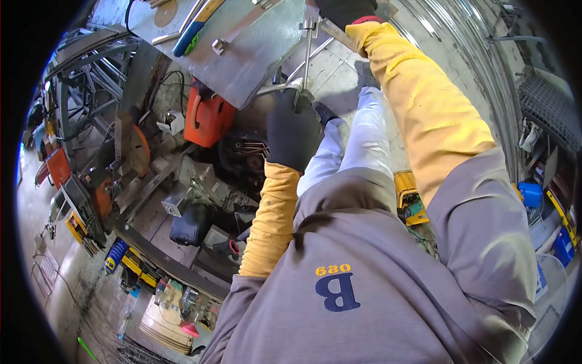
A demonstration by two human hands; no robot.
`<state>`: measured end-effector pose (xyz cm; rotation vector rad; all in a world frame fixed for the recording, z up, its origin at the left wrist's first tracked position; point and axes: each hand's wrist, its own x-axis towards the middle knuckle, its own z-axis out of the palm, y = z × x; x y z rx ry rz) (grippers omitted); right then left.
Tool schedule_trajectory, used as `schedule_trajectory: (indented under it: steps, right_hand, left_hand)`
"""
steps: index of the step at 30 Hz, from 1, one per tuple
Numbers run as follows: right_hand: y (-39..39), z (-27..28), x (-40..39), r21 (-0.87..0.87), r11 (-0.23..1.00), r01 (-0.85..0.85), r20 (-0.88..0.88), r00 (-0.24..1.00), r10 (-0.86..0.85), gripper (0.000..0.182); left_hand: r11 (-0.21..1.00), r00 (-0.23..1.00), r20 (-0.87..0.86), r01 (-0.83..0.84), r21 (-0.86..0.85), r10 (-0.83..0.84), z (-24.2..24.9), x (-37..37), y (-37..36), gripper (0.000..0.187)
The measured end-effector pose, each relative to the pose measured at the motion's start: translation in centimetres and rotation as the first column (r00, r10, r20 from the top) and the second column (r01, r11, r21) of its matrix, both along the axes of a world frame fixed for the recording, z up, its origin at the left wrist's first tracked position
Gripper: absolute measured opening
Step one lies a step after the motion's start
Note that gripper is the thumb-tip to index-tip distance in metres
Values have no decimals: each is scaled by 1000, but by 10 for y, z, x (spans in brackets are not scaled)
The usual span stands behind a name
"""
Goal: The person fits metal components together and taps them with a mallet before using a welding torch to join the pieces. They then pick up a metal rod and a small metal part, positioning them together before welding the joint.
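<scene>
My left hand (pixel 294 130), in a dark glove, is closed at the lower end of a thin metal rod (pixel 308 57). The rod rises to a small clamp-like fitting (pixel 309 25) at the edge of a sheet-metal tabletop (pixel 242 70). Its grip is partly hidden by the glove. My right hand (pixel 345 7), also dark-gloved, is at the top edge beside a flat metal bar (pixel 337 34); its fingers are out of sight. Yellow sleeves cover both forearms. On the tabletop lie a blue-handled tool (pixel 189 39) and a small metal piece (pixel 219 45).
An orange-red machine (pixel 209 115) stands under the tabletop's left corner. Metal frames (pixel 91 79) and cluttered tools fill the left side. Long metal bars (pixel 467 54) lie along the right. A yellow tool case (pixel 409 191) is by my right leg.
</scene>
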<state>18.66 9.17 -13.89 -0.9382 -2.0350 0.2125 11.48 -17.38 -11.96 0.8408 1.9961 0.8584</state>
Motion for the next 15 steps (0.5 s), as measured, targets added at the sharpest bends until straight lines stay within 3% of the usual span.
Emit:
schedule_trajectory:
  steps: [2, 5, 7, 9, 11, 12, 13, 15]
  right_hand:
    - [0, 1, -3, 36, 999, 4, -4, 1000, -4, 16]
    - [0, 2, 0, 21, 999, 33, 16, 999, -34, 16]
    - [-1, 1, -1, -78, 997, 2, 37, 999, 1, 16]
    - [-2, -2, -1, -16, 1000, -19, 5, 1000, 19, 16]
    - [0, 2, -2, 17, 1000, 17, 40, 999, -17, 17]
    - [0, 2, -3, 15, 999, 29, 44, 999, -30, 16]
    - [3, 2, -2, 17, 999, 37, 49, 998, -38, 16]
    - [-1, 1, -5, 21, 998, 51, 28, 998, -51, 16]
  left_hand:
    - [999, 998, -70, 2, 48, 1, 4, -8, 0, 15]
    - [999, 988, -153, 39, 10, -37, 11, -1, 6, 16]
    - [998, 975, -216, 62, 19, -57, 18, -2, 22, 15]
    - [994, 958, -278, 93, 52, -75, 18, -3, 29, 15]
    - [895, 840, -514, 352, 275, -172, 6, -7, 15, 27]
    - [996, 988, -122, 90, -7, -90, 11, -5, 9, 30]
    - [995, 988, -118, 98, -6, -98, 9, -4, 13, 30]
    - [991, 958, -265, 123, 53, -105, 7, -4, 19, 29]
